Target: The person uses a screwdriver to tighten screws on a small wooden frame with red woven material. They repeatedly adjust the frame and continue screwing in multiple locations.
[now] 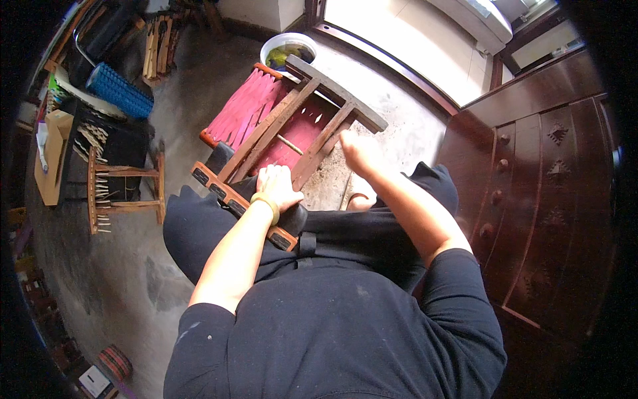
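Dark wood cabinet (545,193) is filling the right of the frame; concrete floor (126,279) is running down the left.

Stool frame (286,146) is lying tilted at centre, lower rail resting across the person's lap, red woven strips (242,106) covering its upper-left part.

Left hand (276,188) is pressing down on the near rail at centre, fingers curled over the wood, clamped on it.

Right hand (359,151) is sitting at the right slat, fingers pinched together; can't tell whether anything is between them.

Second small wooden stool (123,189) is standing at left, white bowl (287,48) at top centre, blue roll (119,90) at upper left.

Judging the step: working at the frame's right side while bracing it. Next move is likely calling for a steady left hold and fine fingertip control at that slat.
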